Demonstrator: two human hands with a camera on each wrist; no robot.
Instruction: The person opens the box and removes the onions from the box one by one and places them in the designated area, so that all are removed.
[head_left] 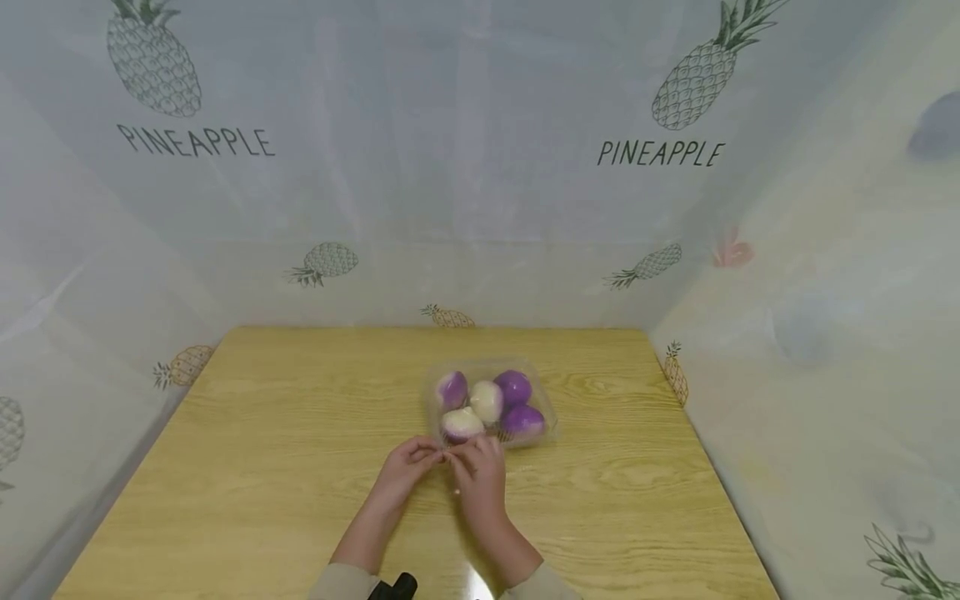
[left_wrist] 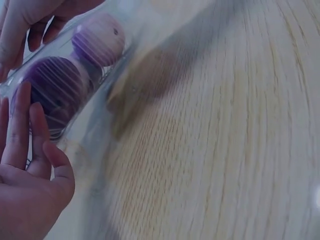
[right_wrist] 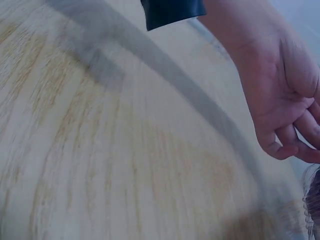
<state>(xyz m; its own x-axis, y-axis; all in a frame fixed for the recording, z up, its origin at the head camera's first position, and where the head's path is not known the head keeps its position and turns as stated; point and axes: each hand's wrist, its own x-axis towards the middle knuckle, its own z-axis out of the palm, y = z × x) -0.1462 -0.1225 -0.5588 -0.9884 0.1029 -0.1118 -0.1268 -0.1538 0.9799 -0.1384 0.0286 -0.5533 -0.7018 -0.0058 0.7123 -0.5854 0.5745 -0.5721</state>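
Note:
A clear plastic container [head_left: 546, 404] stands on the table with several round purple-and-white vegetables [head_left: 487, 402] inside, perhaps turnips or onions. At its near left corner both hands meet. My left hand [head_left: 402, 473] and right hand [head_left: 482, 482] bring thumb and forefinger together there, seemingly pinching the container's edge; the exact contact is too small to see. Through ribbed clear plastic, the left wrist view shows a purple vegetable [left_wrist: 57, 87] beside the left fingers [left_wrist: 21, 125]. The right wrist view shows curled right fingers [right_wrist: 287, 142], their tips partly out of frame.
The wood-grain table [head_left: 315, 383] reaches back to a pale curtain [head_left: 465, 167] printed with pineapples, which also hangs along both sides. A black wrist strap [right_wrist: 172, 12] is at the top of the right wrist view.

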